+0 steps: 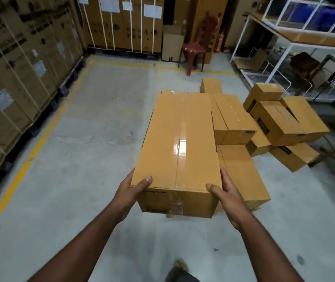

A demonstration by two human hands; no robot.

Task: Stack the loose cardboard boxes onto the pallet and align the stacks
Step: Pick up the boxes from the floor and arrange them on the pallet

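I hold a long taped cardboard box [179, 143] lengthwise in front of me, above the floor. My left hand [131, 192] grips its near left corner, thumb on top. My right hand [228, 192] grips the near right corner the same way. Just right of the held box, two similar boxes [233, 119] [244, 176] lie flat in a row. Whatever they rest on is hidden, so I see no pallet under them. A loose heap of several boxes [286, 123] lies tumbled further right.
Tall strapped cartons [20, 64] on dark pallets line the left wall and the back. A red plastic chair [197, 45] stands at the back. White metal shelving [297, 47] fills the right. A yellow line [38, 139] marks the grey floor. A small box [211, 85] sits behind the row.
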